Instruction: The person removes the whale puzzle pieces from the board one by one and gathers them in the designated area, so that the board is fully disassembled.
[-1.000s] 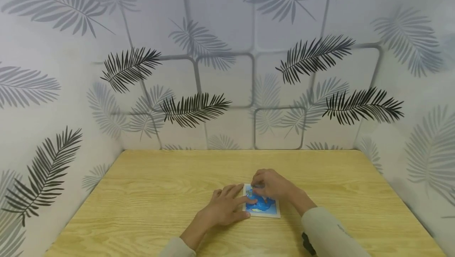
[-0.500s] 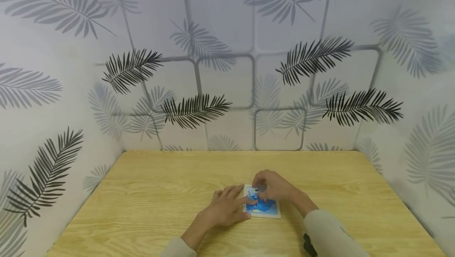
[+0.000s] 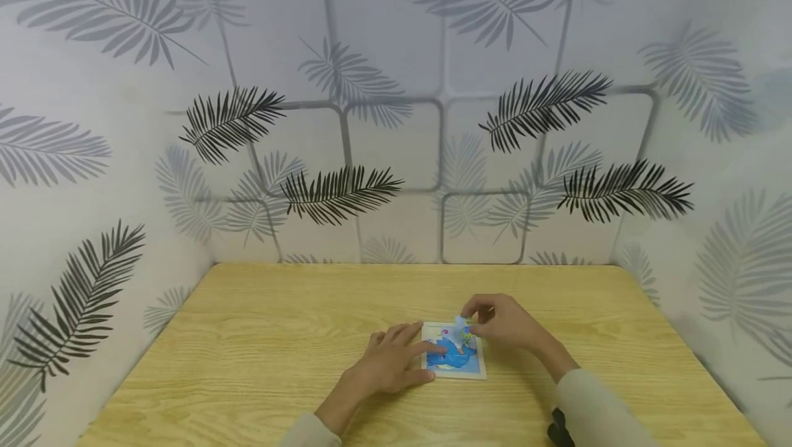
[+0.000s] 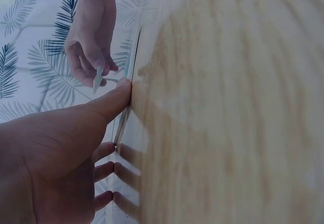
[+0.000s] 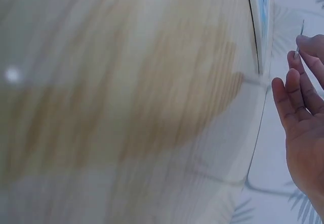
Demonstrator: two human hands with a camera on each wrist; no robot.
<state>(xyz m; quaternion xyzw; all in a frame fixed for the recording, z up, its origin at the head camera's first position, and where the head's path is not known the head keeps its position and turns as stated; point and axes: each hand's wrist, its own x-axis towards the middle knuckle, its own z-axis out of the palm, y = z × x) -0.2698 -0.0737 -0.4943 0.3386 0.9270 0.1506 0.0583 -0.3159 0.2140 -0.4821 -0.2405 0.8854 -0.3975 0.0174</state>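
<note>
A small square jigsaw puzzle with a white border and a blue sea-animal picture lies flat on the table. My left hand rests on its left side, fingers spread, one fingertip on the blue animal and the thumb at the near left corner. Over the far right part, my right hand pinches a thin jigsaw piece between thumb and fingers, raised off the board. The right wrist view has this piece edge-on, and the left wrist view shows it tilted beyond the left thumb.
The puzzle lies on a light wood-grain table. Behind the table and along both sides stand pale walls with leaf patterns. A dark object sits under the right sleeve.
The right hand has lifted the piece from the puzzle's upper area and moved right with it, uncovering more of the picture. The left hand stays in place.
</note>
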